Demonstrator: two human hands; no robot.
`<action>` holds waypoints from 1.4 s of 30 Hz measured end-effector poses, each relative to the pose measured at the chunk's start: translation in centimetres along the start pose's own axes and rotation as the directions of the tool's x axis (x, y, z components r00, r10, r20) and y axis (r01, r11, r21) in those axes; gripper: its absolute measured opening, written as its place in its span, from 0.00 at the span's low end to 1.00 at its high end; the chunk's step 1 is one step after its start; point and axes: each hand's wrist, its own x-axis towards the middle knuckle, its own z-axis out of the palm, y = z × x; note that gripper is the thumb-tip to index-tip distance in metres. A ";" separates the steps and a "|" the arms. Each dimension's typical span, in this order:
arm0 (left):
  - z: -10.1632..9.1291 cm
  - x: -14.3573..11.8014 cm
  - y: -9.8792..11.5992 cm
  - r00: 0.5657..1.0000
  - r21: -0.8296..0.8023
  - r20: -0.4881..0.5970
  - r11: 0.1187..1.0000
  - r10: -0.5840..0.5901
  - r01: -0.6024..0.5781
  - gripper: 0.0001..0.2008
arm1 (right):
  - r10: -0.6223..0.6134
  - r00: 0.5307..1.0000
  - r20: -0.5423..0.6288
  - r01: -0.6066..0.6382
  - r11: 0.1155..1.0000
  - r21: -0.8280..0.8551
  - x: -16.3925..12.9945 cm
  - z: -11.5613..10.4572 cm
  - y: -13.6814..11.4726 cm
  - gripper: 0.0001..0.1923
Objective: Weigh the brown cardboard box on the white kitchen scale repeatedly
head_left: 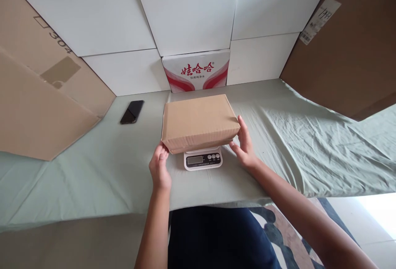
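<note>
One left grip (160, 169) and one right grip (245, 147) flank one carton (198, 120). Between the grips, below the carton, sits one scale (204, 162) with one display (194, 160) and three round buttons (213, 156). Left of the grips lies one phone (132, 112). Beyond them stand one red-printed box (197, 71) and five white panels (105, 9); two large cardboard pieces (346, 62) flank both grips, one each side.

The brown cardboard box (199, 122) is shut and long, with a wide side facing up. It is over the back of a small white scale (203, 160); I cannot tell if they touch. The scale sits flat on the worktop (108, 170), its grey screen (194, 160) and three round buttons (213, 156) showing.
</note>
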 end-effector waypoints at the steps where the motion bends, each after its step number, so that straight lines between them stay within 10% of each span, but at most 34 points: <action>1: 0.0 0.0 -0.1 1.000 0.008 -0.007 1.000 0.002 -0.002 0.32 | -0.018 1.000 -0.002 0.018 1.000 -0.011 0.0 0.0 0.1 0.42; 28: 0.1 0.8 1.1 0.998 -0.077 0.000 0.995 0.066 -0.066 0.32 | 0.068 0.961 -0.267 -0.046 0.995 0.088 2.1 -1.4 -0.2 0.43; 36: 0.4 0.3 0.3 0.998 -0.011 0.052 0.999 -0.037 0.037 0.38 | 0.150 0.985 0.090 -0.163 0.972 0.167 1.0 -0.4 -0.2 0.43; 42: 1.7 4.9 2.6 0.978 -0.007 0.209 1.000 0.005 -0.004 0.35 | 0.072 0.995 0.069 -0.081 0.985 0.149 4.6 -0.1 -0.5 0.51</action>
